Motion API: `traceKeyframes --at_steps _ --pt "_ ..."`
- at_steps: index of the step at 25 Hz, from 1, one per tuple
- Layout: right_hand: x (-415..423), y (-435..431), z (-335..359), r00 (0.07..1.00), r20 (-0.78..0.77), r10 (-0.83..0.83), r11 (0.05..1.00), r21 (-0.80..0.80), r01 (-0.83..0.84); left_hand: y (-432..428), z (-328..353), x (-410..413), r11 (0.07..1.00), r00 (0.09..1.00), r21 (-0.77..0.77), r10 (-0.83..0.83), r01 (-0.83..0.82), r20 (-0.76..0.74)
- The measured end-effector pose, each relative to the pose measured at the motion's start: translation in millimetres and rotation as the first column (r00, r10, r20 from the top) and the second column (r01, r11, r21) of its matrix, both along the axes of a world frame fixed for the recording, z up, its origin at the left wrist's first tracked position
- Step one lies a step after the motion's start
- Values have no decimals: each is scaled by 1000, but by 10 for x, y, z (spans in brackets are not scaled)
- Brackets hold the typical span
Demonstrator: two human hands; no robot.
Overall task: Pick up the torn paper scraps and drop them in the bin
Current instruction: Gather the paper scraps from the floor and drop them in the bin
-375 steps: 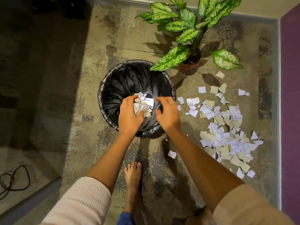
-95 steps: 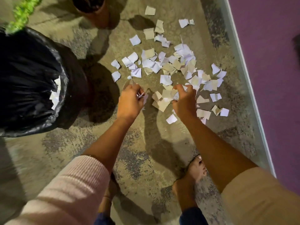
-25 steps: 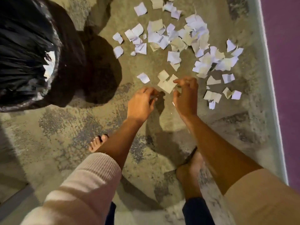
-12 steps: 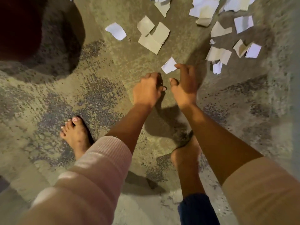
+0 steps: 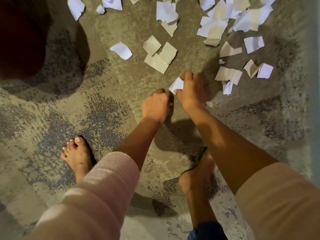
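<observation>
At upper left sits a dark blur, probably the bin (image 5: 19, 40). Near centre the left hand (image 5: 155, 105) is curled, its contents hidden. Just right of it, the right hand (image 5: 191, 94) pinches one white scrap (image 5: 177, 85). Many paper scraps (image 5: 214, 28) litter the upper right, so the job looks mostly undone.

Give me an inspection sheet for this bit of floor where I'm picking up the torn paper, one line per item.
Surface: mottled floor, partly in shadow.
Job's things: torn paper scraps strewn across the top of the view; one white scrap near the hands; dark shape at upper left, likely the bin, opening not in view.
Clutter: nothing seen.
Hands: right hand pinches the white scrap; left hand curled beside it, contents hidden.
Cables: nothing seen.
Surroundings: bare left foot and right foot on the floor; pale strip along the right edge.
</observation>
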State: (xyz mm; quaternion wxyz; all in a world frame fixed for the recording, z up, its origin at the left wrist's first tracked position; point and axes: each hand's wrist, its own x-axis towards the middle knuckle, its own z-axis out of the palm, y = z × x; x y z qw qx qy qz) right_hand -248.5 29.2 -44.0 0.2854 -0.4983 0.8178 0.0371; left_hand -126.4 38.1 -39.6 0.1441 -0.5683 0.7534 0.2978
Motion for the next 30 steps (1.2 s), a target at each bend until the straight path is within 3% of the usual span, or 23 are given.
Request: traceKeyframes --at_steps 4,6,10,14,20,25,30 --pt "-58 -103 8 997 46 56 996 74 -60 -73 -15 26 972 971 -22 -233 235 58" --pt "-73 -120 40 991 112 70 997 22 -73 -194 8 177 991 990 -39 -122 125 70" --pt "58 -249 158 989 92 111 983 -158 -96 -555 50 621 953 979 -289 140 -93 148" --pt "218 -563 207 971 -54 233 949 -204 -239 -927 96 704 958 986 -269 132 -100 104" --pt "314 -910 208 786 -84 612 790 20 -613 -1213 5 672 990 992 -140 24 -7 121" --pt "265 -1002 178 670 -63 740 672 6 -741 -1241 -45 705 989 998 -142 -45 49 35" --pt "246 -923 130 580 -26 814 571 -144 -808 -1271 -80 746 987 996 -158 -14 0 -84"
